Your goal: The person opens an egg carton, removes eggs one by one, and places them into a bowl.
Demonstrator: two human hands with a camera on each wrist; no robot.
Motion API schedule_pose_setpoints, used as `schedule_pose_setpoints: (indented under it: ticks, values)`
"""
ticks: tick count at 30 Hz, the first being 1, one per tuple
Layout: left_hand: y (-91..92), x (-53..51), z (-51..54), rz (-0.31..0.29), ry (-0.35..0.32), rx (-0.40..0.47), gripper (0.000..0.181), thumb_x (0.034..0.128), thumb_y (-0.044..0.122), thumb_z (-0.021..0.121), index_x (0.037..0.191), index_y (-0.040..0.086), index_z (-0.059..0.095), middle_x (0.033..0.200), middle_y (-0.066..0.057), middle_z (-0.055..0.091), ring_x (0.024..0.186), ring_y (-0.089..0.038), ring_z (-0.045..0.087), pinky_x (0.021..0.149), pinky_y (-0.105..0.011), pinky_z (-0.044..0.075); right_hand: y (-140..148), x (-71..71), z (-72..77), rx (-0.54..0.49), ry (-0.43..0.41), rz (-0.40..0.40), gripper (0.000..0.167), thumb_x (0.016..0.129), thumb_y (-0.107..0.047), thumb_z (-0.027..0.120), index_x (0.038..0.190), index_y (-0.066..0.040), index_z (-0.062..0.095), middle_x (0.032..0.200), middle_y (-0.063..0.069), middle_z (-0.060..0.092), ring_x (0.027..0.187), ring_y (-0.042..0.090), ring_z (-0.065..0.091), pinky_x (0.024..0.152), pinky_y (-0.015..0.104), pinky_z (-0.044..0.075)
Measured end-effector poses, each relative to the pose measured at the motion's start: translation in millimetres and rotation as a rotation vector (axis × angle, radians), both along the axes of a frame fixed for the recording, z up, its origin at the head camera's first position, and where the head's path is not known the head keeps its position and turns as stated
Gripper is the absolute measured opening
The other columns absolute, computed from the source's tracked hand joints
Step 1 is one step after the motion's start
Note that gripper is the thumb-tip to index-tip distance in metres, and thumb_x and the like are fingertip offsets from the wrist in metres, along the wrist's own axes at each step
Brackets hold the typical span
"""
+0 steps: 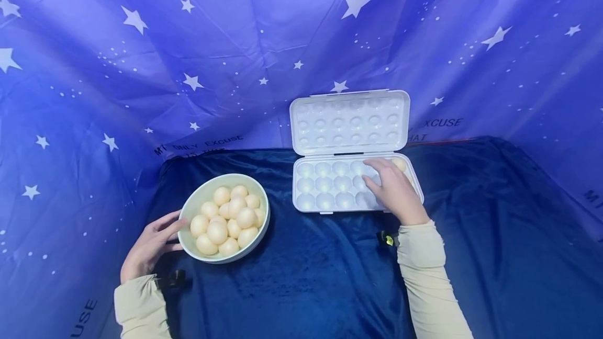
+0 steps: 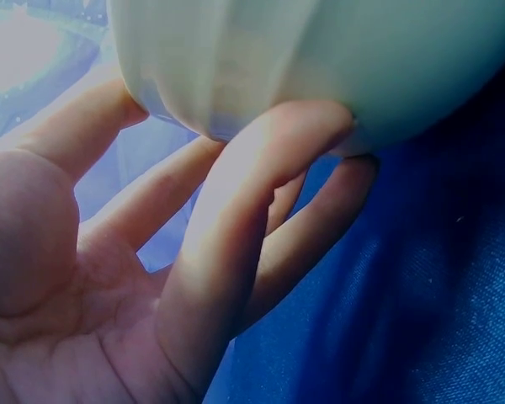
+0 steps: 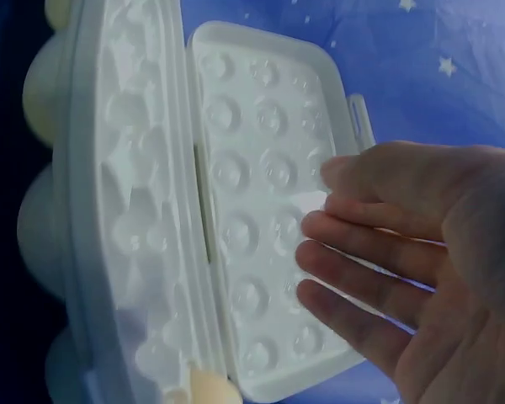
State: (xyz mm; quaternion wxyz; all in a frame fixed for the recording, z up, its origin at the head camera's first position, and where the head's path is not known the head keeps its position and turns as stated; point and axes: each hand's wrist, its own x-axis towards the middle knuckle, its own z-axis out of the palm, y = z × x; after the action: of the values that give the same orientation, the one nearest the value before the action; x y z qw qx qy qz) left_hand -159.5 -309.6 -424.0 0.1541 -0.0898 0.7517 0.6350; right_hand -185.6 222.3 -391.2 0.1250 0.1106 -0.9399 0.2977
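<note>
My left hand holds a pale green bowl at its left side. In the left wrist view, bent fingers press against the lower wall of the bowl. Cream-coloured eggs fill the bowl. My right hand is over the right part of a white egg carton, its fingers loosely extended and the palm bare. An egg sits in the carton's back right corner. My right hand partly hides the cups there.
The carton's lid stands raised at the back, against a blue curtain printed with stars. Dark blue cloth covers the table, with the bowl on the left and the carton on the right.
</note>
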Motion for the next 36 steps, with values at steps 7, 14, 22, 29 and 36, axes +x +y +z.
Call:
schedule_pose_setpoints:
  ticks: [7, 14, 22, 29, 36]
  values:
    - [0.8, -1.3, 0.5, -0.005, 0.0, -0.001, 0.053, 0.1009, 0.024, 0.06, 0.146, 0.002, 0.042, 0.101, 0.016, 0.071, 0.09, -0.006, 0.071, 0.073, -0.031, 0.061, 21.6, -1.4, -6.5, 0.01, -0.045, -0.021, 0.035, 0.093, -0.006, 0.065, 0.124, 0.011, 0.061, 0.124, 0.03, 0.06, 0.116, 0.045, 0.054, 0.101, 0.057, 0.043]
    - [-0.1, -0.7, 0.9, -0.002, -0.006, 0.013, 0.043, 0.1009, 0.023, 0.06, 0.141, 0.011, 0.051, 0.1, 0.016, 0.071, 0.09, -0.005, 0.071, 0.072, -0.03, 0.061, 38.3, -4.0, -14.0, 0.065, -0.031, -0.042, 0.031, 0.089, -0.004, 0.067, 0.114, 0.014, 0.063, 0.118, 0.031, 0.062, 0.114, 0.048, 0.053, 0.103, 0.059, 0.038]
    - [-1.0, 0.0, -1.0, -0.009, -0.004, 0.01, 0.047, 0.1013, 0.024, 0.059, 0.143, 0.007, 0.047, 0.1, 0.016, 0.071, 0.09, -0.006, 0.071, 0.073, -0.03, 0.061, 48.7, -6.1, -23.8, 0.103, -0.117, -0.097, 0.03, 0.085, -0.003, 0.067, 0.109, 0.014, 0.064, 0.11, 0.034, 0.063, 0.107, 0.052, 0.053, 0.098, 0.06, 0.037]
    - [-1.2, 1.1, -0.8, -0.014, -0.002, 0.017, 0.048, 0.1013, 0.023, 0.06, 0.144, 0.005, 0.046, 0.101, 0.015, 0.071, 0.091, -0.006, 0.071, 0.074, -0.031, 0.061, 49.1, -6.0, -31.7, 0.096, -0.143, -0.141, 0.024, 0.076, 0.007, 0.06, 0.099, 0.011, 0.065, 0.105, 0.031, 0.059, 0.098, 0.052, 0.048, 0.09, 0.06, 0.039]
    - [-0.7, 1.0, -0.7, -0.016, 0.003, 0.013, 0.046, 0.1009, 0.024, 0.06, 0.141, 0.006, 0.047, 0.101, 0.015, 0.072, 0.092, -0.006, 0.071, 0.074, -0.032, 0.061, 50.2, -7.9, -36.4, 0.103, -0.142, -0.178, 0.022, 0.083, 0.008, 0.055, 0.101, 0.008, 0.067, 0.11, 0.032, 0.059, 0.101, 0.054, 0.046, 0.087, 0.064, 0.038]
